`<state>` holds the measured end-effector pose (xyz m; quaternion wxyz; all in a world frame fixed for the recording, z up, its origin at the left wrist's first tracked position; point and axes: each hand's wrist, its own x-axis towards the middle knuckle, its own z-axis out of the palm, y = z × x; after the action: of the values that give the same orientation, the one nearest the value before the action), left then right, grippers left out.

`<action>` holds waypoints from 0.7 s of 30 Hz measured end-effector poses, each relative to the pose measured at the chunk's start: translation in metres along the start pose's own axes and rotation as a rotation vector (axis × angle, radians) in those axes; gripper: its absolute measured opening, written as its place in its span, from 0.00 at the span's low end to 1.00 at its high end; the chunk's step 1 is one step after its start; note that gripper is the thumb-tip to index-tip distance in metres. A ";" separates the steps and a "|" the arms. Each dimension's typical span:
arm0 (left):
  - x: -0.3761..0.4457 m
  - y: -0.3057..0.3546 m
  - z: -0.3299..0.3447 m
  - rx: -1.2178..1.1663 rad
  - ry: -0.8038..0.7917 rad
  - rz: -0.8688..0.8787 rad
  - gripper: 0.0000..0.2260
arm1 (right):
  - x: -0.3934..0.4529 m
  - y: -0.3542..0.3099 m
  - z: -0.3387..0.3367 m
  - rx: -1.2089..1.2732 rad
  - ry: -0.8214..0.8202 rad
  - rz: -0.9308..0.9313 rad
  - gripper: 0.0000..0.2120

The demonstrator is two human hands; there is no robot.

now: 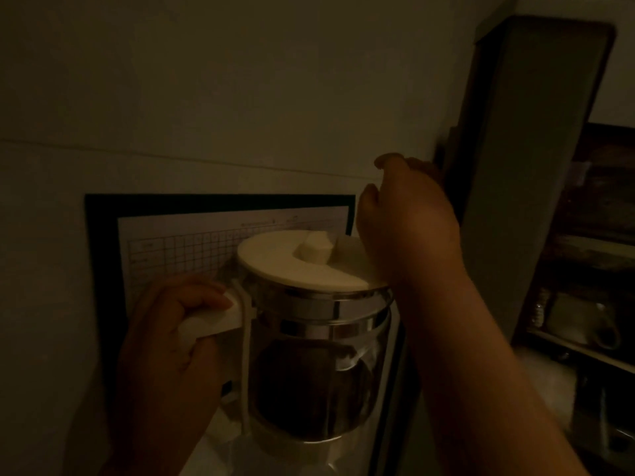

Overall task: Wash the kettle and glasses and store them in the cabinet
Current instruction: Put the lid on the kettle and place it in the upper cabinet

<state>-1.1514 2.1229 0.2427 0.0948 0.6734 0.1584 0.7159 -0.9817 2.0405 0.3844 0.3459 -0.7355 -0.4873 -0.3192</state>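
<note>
Dim frame. Lower left: left hand curls tight around the white handle of the clear glass kettle with cream lid and steel band, carrying it in mid-air at lower centre, in front of a black-framed grid chart on the wall. Centre right: right hand grips the edge of the grey-green cabinet door, fingers hooked (door stands ajar). Far right: shelves with a pale mug. Risks: one-handed hold, so kettle could clip the door edge; lid may slip if tilted.
</note>
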 end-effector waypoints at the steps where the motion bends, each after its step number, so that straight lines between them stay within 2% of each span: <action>1: 0.001 0.003 0.001 0.027 -0.002 -0.019 0.20 | -0.004 0.000 -0.001 0.056 0.082 0.003 0.15; 4: 0.005 0.010 0.004 0.073 0.009 -0.011 0.23 | -0.013 -0.006 -0.006 0.204 0.244 0.030 0.16; 8: 0.007 0.015 0.011 0.048 0.018 -0.037 0.21 | -0.023 -0.017 -0.001 0.274 0.284 0.107 0.19; 12: 0.004 0.018 0.025 0.004 0.026 -0.084 0.22 | -0.034 -0.016 0.004 0.317 0.423 0.161 0.18; 16: 0.003 0.017 0.038 -0.028 0.011 -0.081 0.21 | -0.045 0.000 -0.001 0.525 0.455 0.362 0.18; 18: 0.002 0.018 0.044 -0.051 -0.008 -0.057 0.19 | -0.054 0.004 -0.004 0.580 0.506 0.389 0.18; 21: 0.002 0.025 0.053 -0.095 -0.047 -0.060 0.11 | -0.062 0.007 -0.008 0.620 0.659 0.363 0.17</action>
<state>-1.0966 2.1059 0.2554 0.1517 0.6797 0.1423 0.7034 -0.9958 2.0011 0.3376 0.7345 -0.5309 -0.2879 -0.3094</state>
